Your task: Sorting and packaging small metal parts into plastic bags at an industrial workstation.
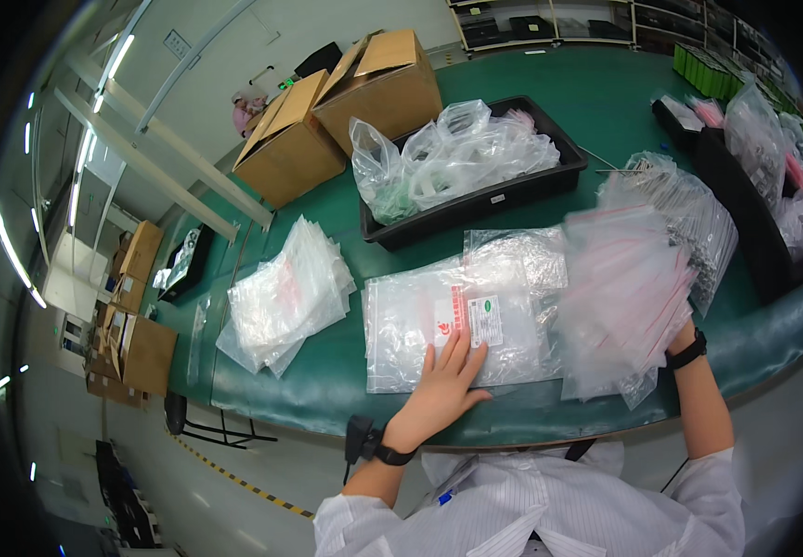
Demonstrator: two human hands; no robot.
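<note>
My left hand (446,385) lies flat, fingers apart, on a clear zip bag (420,325) with a white label and a red mark, lying on the green table (327,371). More clear bags lie under and behind it. My right hand (678,340) is mostly hidden behind a thick, blurred stack of clear bags with red strips (622,302) that it holds up above the table's front edge. Both wrists wear black bands.
A pile of clear bags (285,297) lies to the left. A black tray (476,200) of bagged parts stands behind, two cardboard boxes (346,102) further back. More bags (689,209) and black trays (754,223) crowd the right. Floor below the table's near edge.
</note>
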